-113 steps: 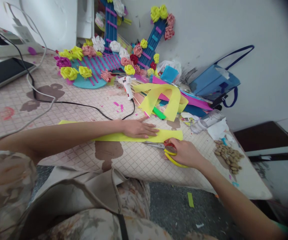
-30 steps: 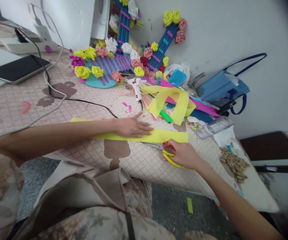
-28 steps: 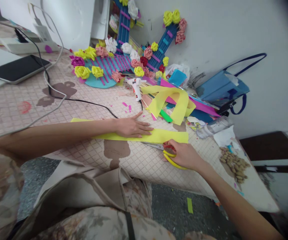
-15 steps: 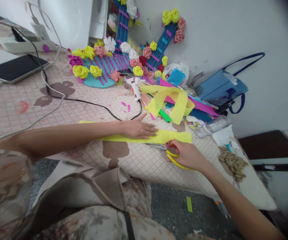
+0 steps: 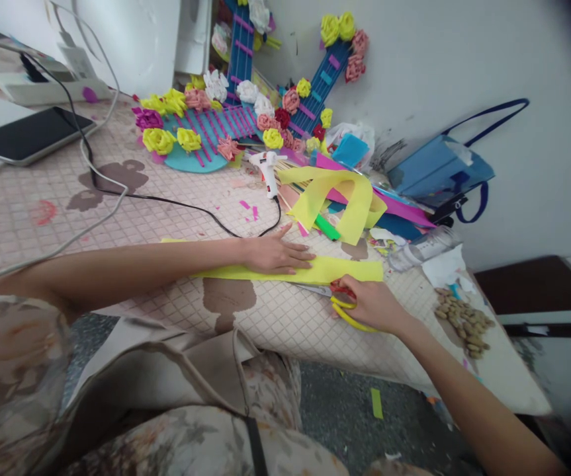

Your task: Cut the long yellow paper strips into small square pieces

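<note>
Pinning strip (image 5: 335, 270) to worktop (image 5: 166, 205), scissors (image 5: 337, 301) at its near edge.
Pressing flat with left hand (image 5: 278, 254), fingers lightly spread; gripping scissors handles in curled-shut right hand (image 5: 372, 305), 4 o'clock of left. Probable risks: nicking left fingertips, near blades aimed 9 o'clock; skewed cut from strip slip under palm.

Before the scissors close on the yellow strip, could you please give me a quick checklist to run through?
1. Left hand pressing the yellow strip flat: ok.
2. Right hand gripping the scissors by the yellow handles: ok.
3. Left hand clear of the scissors: ok, a gap shows.
4. Strip between the blades: cannot tell.
5. Glue gun cord away from the scissors: ok, it lies beyond the left hand.
</note>
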A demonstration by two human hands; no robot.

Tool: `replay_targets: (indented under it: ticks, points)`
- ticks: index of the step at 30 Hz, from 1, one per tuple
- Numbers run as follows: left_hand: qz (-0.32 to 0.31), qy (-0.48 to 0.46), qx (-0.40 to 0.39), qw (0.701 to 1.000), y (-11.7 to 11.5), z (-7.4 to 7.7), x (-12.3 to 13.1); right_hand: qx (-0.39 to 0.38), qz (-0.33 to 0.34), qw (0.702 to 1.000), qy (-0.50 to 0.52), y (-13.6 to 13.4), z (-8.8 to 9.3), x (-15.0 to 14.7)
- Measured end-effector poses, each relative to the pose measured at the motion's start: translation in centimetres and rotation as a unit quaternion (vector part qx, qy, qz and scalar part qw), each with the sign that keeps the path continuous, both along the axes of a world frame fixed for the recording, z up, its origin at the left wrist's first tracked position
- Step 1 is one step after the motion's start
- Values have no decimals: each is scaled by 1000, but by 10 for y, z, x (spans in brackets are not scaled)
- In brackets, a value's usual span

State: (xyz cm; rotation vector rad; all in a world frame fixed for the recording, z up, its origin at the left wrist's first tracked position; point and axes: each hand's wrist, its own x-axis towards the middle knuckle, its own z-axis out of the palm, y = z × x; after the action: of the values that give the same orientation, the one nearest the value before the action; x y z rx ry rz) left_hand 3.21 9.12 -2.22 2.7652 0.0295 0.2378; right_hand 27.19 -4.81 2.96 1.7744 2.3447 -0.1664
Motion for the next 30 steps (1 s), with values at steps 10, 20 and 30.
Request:
replay_targets:
  ticks: [10,20,30]
  points:
    - [1,-14,-8,1000,0,0,-1,2,7,1000,-9,-2,6,-9]
    - [-1,-20,-29,999,1,1,0,12,20,1000,-13,3,2,-11]
    - [-5,4,2,1000,0,3,-1,20,15,999,-35,-3,5,-15]
